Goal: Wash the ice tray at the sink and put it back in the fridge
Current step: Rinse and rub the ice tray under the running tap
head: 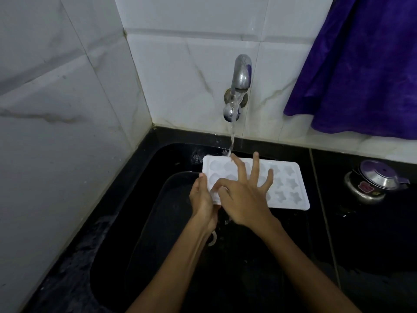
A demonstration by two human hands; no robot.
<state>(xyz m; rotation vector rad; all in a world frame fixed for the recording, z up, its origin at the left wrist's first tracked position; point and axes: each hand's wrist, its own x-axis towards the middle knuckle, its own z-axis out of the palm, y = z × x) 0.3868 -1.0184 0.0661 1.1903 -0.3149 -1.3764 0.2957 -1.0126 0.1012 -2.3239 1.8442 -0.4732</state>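
Far left: tiled wall (56,98), then the black sink (140,222) set into the black counter (372,245). Left hand (202,199) grips the near-left edge of the ice tray (291,190), thumb on top, fingers curled under, clamped on it. The white tray is held over the sink, roughly level, cavities up, its far-left corner under the water stream (232,136) from the tap (241,73). Right hand (244,195) lies on the tray's upper face with fingers spread and straight, fingertips in the cavities, not gripping; looks like rubbing. Right of the tray: a steel lidded pot (372,181) on the counter, and a purple cloth (361,64) hanging above it.

Step in hand, as judged: rinsing and scrubbing the cavities. To do it well, keep the left grip firm, since wet plastic will likely slip. Slide the tray sideways so the stream reaches the star cavities on the right, which sit outside it now. Work a fingertip into each cavity, then tilt the tray to drain. The fridge step is not yet started.
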